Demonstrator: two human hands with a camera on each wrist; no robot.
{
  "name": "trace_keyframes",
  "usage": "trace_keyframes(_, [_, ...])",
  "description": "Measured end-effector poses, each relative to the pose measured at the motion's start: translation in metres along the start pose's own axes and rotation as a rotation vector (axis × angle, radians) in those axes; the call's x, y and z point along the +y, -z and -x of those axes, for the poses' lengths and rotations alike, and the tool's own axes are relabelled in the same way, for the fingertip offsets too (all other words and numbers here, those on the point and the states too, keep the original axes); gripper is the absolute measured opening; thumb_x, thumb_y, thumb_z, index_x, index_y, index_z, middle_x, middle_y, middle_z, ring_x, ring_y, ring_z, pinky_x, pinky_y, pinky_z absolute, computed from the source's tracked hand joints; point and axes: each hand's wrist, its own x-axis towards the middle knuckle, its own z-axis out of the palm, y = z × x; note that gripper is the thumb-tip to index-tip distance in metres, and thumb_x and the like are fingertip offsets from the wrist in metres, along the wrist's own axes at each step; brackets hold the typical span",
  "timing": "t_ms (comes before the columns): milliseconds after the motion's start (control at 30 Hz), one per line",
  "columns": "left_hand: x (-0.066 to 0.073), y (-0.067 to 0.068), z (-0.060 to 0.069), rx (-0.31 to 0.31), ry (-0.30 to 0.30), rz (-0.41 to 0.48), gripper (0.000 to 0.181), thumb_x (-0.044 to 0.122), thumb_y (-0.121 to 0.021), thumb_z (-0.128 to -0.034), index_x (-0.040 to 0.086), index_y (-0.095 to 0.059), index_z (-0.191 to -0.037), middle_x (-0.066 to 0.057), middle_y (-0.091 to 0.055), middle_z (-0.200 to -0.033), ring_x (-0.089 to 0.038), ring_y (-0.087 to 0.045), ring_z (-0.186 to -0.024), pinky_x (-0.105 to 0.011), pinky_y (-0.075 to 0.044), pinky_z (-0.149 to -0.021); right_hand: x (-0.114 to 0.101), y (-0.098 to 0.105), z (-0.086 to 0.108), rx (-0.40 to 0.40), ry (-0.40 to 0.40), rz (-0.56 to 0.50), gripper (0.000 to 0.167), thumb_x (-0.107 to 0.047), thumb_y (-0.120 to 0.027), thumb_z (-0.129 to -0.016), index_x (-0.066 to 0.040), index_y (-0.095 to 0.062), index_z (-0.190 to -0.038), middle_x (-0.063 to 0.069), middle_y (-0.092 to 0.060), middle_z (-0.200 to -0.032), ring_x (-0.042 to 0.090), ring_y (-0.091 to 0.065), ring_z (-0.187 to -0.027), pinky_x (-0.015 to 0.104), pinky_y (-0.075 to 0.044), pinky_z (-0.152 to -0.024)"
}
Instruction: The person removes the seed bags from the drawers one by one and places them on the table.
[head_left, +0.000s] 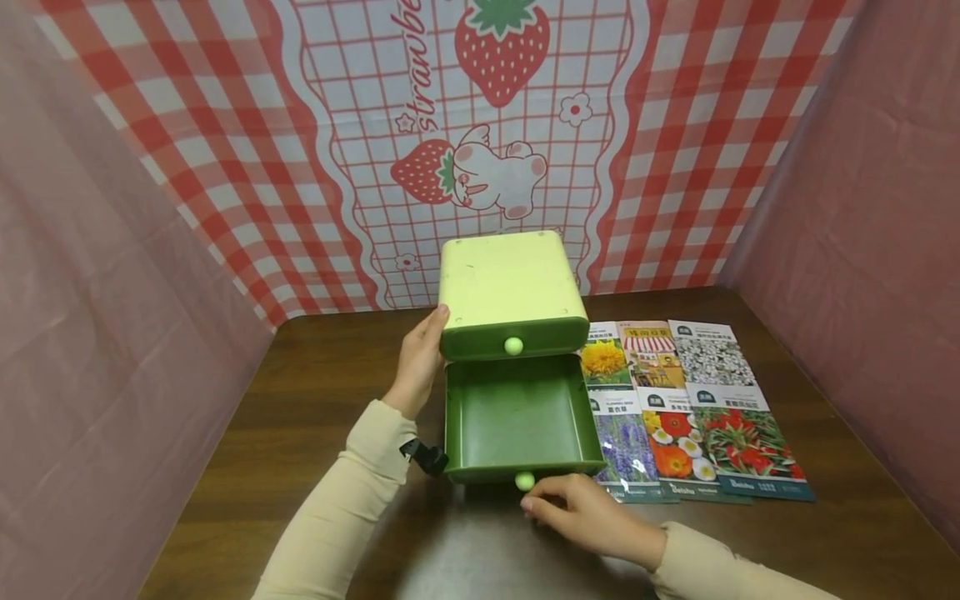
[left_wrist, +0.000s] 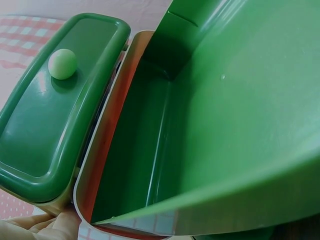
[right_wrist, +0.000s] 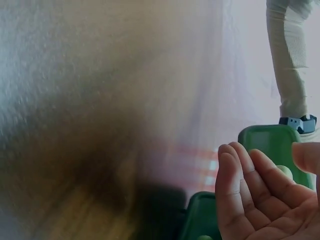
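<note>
A small two-tier drawer cabinet (head_left: pixel 513 279) with a pale yellow-green shell stands at the table's back middle. Its dark green upper drawer (head_left: pixel 480 342) is closed, with a light green knob (left_wrist: pixel 62 64). The lower drawer (head_left: pixel 517 417) is pulled out and holds nothing. My left hand (head_left: pixel 420 362) rests along the cabinet's left side at the upper tier, its fingers flat against the shell. Just right of the lower drawer's knob (head_left: pixel 525 481) is my right hand (head_left: pixel 588 512), fingers loosely bent. In the right wrist view the right hand's palm (right_wrist: pixel 270 210) holds nothing.
Several flower seed packets (head_left: pixel 690 408) lie in two overlapping rows on the brown wooden table (head_left: pixel 330 400), right of the cabinet. A strawberry-patterned checked cloth (head_left: pixel 480 150) hangs behind. Pink cloth (head_left: pixel 832 208) encloses the right side, and similar cloth the left.
</note>
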Motion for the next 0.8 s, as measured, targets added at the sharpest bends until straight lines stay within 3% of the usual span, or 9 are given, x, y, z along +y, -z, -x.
trace_keyframes(100, [0.000,0.000,0.000,0.005,0.002,-0.004,0.057,0.050,-0.051,-0.0990,0.015,-0.051,-0.144,-0.003,-0.055,-0.143,-0.009,-0.060,-0.094,-0.024,-0.050,-0.085,0.004,-0.004,-0.001,0.006,-0.035,-0.081,0.034,-0.034,-0.056,-0.100,-0.006,-0.074,-0.096,0.008,-0.074,-0.085,0.006,-0.065,-0.070,0.022,-0.054,-0.061])
trace_keyframes(333, [0.000,0.000,-0.002,0.014,0.004,0.002,0.058,0.049,-0.052,-0.0987,0.013,-0.051,-0.143,-0.003,-0.053,-0.145,-0.012,-0.058,-0.106,-0.031,-0.047,-0.101,0.011,-0.011,-0.005,0.046,-0.156,-0.354,0.040,-0.025,-0.054,-0.101,0.012,-0.067,-0.108,0.023,-0.072,-0.095,0.014,-0.069,-0.073,0.030,-0.061,-0.065])
trace_keyframes(600, [0.001,0.001,-0.001,0.013,0.003,-0.003,0.055,0.048,-0.052,-0.0989,0.014,-0.053,-0.142,-0.006,-0.059,-0.137,-0.006,-0.060,-0.081,-0.021,-0.051,-0.075,0.009,-0.014,-0.005,0.079,-0.152,-0.384,0.042,-0.025,-0.055,-0.101,0.015,-0.066,-0.109,0.028,-0.071,-0.097,0.018,-0.071,-0.074,0.027,-0.061,-0.066])
trace_keyframes(800, [0.000,0.001,-0.002,0.001,0.005,-0.009,0.059,0.051,-0.051,-0.0985,0.013,-0.050,-0.144,-0.006,-0.055,-0.143,-0.006,-0.060,-0.085,-0.020,-0.051,-0.077,0.006,-0.013,-0.006,0.094,-0.144,-0.397,0.041,-0.023,-0.057,-0.100,0.016,-0.066,-0.108,0.029,-0.071,-0.095,0.021,-0.071,-0.072,0.033,-0.062,-0.067])
